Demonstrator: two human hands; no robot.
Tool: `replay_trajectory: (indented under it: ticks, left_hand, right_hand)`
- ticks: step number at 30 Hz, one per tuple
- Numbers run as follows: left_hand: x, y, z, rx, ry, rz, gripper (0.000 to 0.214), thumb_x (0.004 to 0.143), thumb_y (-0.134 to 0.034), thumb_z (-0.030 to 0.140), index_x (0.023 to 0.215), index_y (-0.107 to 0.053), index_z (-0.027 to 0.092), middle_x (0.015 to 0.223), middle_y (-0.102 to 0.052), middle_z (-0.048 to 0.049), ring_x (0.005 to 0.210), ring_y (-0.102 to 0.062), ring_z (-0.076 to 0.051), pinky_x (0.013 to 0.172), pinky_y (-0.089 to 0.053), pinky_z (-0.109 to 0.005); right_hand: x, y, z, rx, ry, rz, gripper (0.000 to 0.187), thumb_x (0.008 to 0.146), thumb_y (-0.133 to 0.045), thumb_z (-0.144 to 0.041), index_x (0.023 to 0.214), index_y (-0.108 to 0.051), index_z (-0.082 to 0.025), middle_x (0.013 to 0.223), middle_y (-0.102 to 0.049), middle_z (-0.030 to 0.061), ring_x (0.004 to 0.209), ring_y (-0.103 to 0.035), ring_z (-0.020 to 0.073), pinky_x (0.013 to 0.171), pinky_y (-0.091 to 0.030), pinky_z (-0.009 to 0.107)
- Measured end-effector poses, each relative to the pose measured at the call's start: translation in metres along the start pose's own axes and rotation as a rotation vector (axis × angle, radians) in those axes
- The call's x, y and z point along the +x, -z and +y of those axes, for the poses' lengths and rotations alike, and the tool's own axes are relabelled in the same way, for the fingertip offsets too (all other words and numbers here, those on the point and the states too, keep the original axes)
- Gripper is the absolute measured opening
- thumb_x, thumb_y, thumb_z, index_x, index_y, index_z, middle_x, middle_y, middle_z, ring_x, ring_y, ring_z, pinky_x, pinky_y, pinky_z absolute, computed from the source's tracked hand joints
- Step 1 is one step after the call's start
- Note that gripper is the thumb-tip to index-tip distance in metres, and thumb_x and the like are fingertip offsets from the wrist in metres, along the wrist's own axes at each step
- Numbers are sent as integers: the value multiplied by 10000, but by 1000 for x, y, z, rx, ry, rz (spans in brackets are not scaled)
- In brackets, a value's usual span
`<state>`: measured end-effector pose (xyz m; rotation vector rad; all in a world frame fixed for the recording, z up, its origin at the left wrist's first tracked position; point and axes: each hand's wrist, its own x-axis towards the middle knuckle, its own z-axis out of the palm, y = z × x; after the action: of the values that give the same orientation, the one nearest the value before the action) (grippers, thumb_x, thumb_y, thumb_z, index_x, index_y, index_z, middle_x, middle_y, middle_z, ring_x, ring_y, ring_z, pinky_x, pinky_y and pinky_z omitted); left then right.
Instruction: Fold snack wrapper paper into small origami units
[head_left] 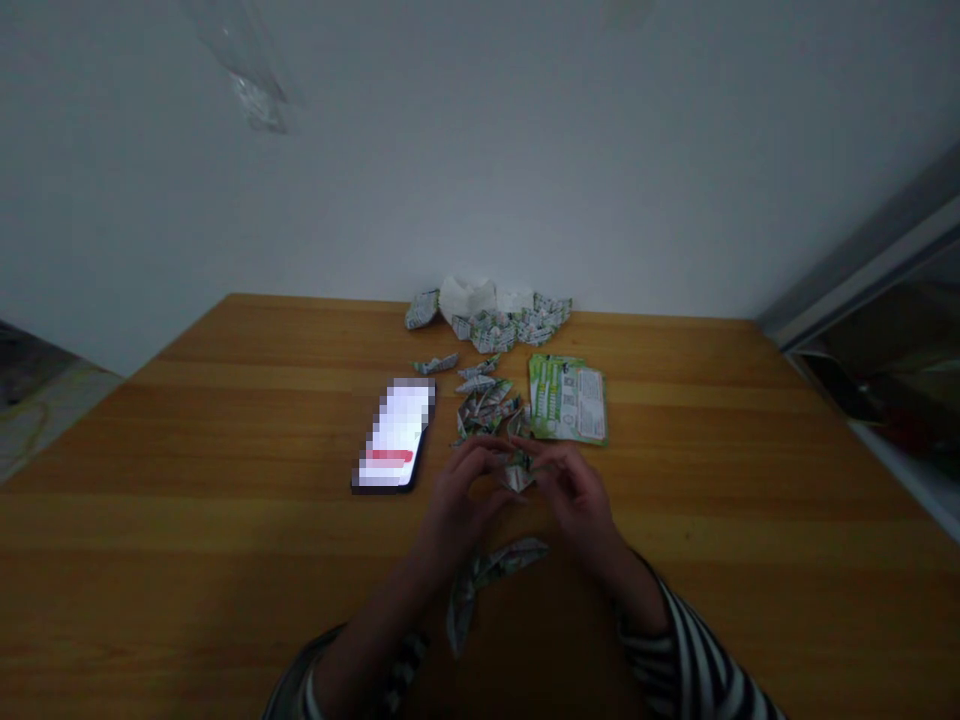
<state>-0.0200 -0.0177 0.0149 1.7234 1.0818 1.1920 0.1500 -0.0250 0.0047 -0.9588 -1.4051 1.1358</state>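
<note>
Between my two hands is a small folded piece of printed paper (517, 474), white with green and dark print. My left hand (470, 487) pinches it from the left, thumb below and fingers above. From the right, my right hand (574, 487) grips the same paper with bent fingers. Just beyond my fingertips lies a loose group of similar folded paper pieces (484, 405). Two long folded paper strips (491, 575) rest on the table nearer to me, below my hands. Fingers partly cover the held paper, so its full shape is hidden.
A lit phone (396, 435) lies left of my hands on the wooden table (225, 500). A stack of green printed leaflets (568, 398) is at the right. Crumpled-looking folded paper (499, 328) and white tissue (465, 297) sit against the wall (480, 150).
</note>
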Motion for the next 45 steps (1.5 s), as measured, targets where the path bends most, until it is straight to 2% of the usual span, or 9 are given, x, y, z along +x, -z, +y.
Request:
replay_trajectory:
  ticks: [3,5,15,24,27,30,35,41,45]
  left_hand:
    - [2,4,4,80,-51,-23,140,752,-705,123,744,-580,187,1059,-637,-68,1035,-606,-220,891,-478,-348]
    - [2,5,5,99,-71,-35,144,759,-684,100,728,-573,186,1063,-641,-66,1028,-611,-213,882,-480,-340]
    - [0,-1,-1,95,-76,-10,205,738,-664,64,610,-548,175,995,-687,-59,927,-656,-185,791,-517,-295]
    - [-1,-2,-5,50,-49,49,200,720,-705,65,596,-585,166,982,-709,-71,936,-673,-200,786,-540,-311]
    - [2,-1,-9,19,-1,39,130,707,-733,83,779,-684,179,1033,-712,-75,978,-670,-216,801,-546,-324]
    - [4,2,-11,82,-17,-32,311,708,-746,88,993,-716,209,1009,-715,-61,932,-676,-196,789,-542,-302]
    - [5,5,-7,140,-54,-53,125,708,-751,94,800,-737,177,805,-719,-32,749,-678,-165,675,-528,-252]
    - [1,7,-6,242,-87,-74,123,740,-710,91,822,-740,178,847,-724,-56,755,-681,-172,672,-532,-263]
    - [-3,6,-8,266,-52,-82,71,749,-702,116,777,-726,176,773,-716,-43,691,-669,-160,622,-517,-245]
  right_hand:
    - [2,13,0,-240,100,-149,226,887,-594,-251,1104,-657,-270,1179,-679,62,1102,-625,221,919,-501,372]
    - [2,18,2,-326,151,-180,290,879,-616,-244,1162,-660,-293,1163,-687,57,1076,-640,214,924,-507,372]
    - [6,24,16,-355,231,-219,208,832,-690,-256,1033,-731,-288,1143,-677,70,1061,-635,211,899,-520,360]
    - [4,10,27,-208,71,3,92,788,-720,-232,838,-783,-277,997,-723,62,933,-679,207,803,-549,324]
    - [2,10,24,-268,110,0,151,825,-673,-200,889,-779,-285,955,-744,55,907,-690,203,799,-548,322]
    - [0,12,17,-292,176,-24,177,855,-638,-189,923,-770,-286,868,-753,35,819,-699,182,739,-551,291]
    - [-1,12,10,-302,199,-21,143,866,-634,-195,894,-760,-256,794,-751,16,725,-698,157,673,-543,251]
    - [-2,20,15,-414,216,-76,130,803,-722,-281,923,-737,-234,850,-767,34,767,-721,185,692,-544,265]
    - [-2,23,17,-472,224,-100,74,838,-683,-273,855,-744,-235,802,-766,31,715,-717,174,656,-529,253]
